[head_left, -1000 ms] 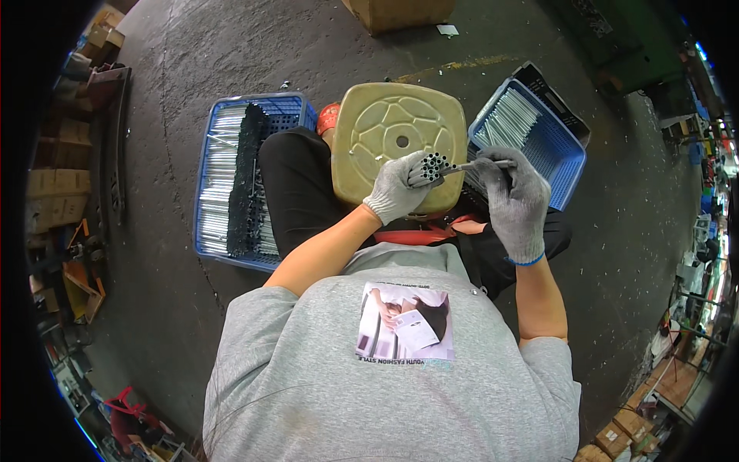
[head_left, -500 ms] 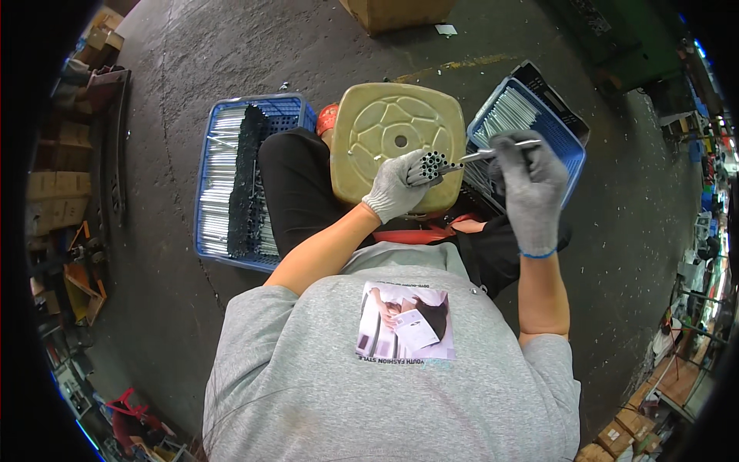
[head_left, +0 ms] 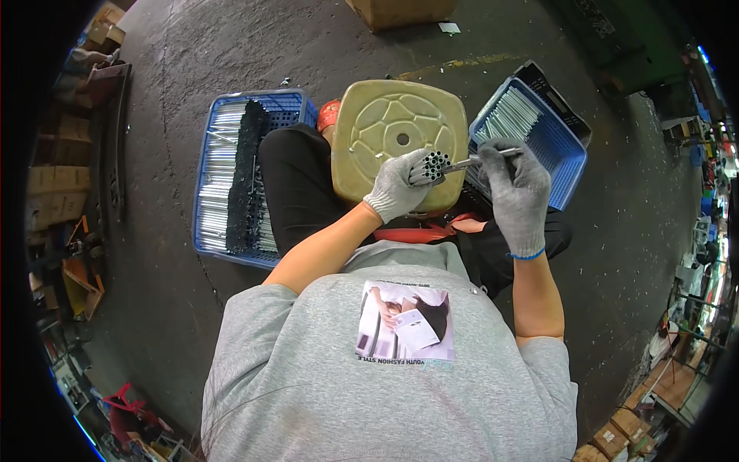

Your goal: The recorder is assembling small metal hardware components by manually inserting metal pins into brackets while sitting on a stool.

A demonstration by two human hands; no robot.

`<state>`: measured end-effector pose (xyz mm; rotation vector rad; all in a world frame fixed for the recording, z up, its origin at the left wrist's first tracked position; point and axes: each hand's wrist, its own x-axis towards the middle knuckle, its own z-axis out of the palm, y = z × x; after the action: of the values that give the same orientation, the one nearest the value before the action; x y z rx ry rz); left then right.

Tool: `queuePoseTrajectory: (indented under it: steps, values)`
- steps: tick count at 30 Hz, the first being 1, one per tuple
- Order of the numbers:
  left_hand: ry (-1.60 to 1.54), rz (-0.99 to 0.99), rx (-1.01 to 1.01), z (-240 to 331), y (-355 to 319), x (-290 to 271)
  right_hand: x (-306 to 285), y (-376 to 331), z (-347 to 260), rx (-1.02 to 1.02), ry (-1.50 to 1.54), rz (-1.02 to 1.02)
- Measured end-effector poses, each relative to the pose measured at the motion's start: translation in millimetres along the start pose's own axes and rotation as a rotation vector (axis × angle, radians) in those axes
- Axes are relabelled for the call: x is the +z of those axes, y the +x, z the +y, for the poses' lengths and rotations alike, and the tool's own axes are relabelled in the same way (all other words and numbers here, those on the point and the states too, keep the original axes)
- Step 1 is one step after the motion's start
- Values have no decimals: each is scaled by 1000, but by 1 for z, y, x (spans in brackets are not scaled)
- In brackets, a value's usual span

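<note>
In a grey knit glove, my left hand [head_left: 394, 189] is wrapped round a bundle of thin metal tubes [head_left: 436, 164], with the open round ends facing up and right. My right hand [head_left: 520, 192], gloved too, pinches a slim metal rod-shaped tool [head_left: 462, 164]. The tool lies nearly level, its left end at the tube ends; whether it enters a tube is too small to tell. Both hands are over the near right part of a yellowish plastic stool [head_left: 362, 115].
Left of my leg stands a blue crate [head_left: 202, 192] full of metal tubes [head_left: 219, 177], with a black strip across them. Another blue crate [head_left: 570, 173] at right holds more tubes [head_left: 508, 114], beside a dark panel-like object [head_left: 554, 96]. A cardboard box [head_left: 400, 11] sits at the far edge.
My right hand has moved left and slightly down, bringing the tool closer to the tube ends. My left hand and the bundle have hardly moved.
</note>
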<state>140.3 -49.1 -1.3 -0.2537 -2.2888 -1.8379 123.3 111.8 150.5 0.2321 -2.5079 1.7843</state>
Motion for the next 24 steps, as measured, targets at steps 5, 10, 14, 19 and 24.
queuePoseTrajectory:
  steps: [5, 10, 14, 19, 24]
  values:
    - [9, -11, 26, -8, 0, 4, 1, 0, 0, -323, -213, -44]
    - [-18, 22, 42, -9, 0, 6, -2, 2, 0, -344, -264, -63]
    - [-48, 54, 52, -7, 1, 7, -2, 2, 0, -299, -272, -83]
    - [-9, 33, 41, -5, 1, 5, -4, 4, -5, -176, -95, -25]
    - [-43, 36, -13, -2, 2, 7, -17, 10, -7, 6, -84, 114]
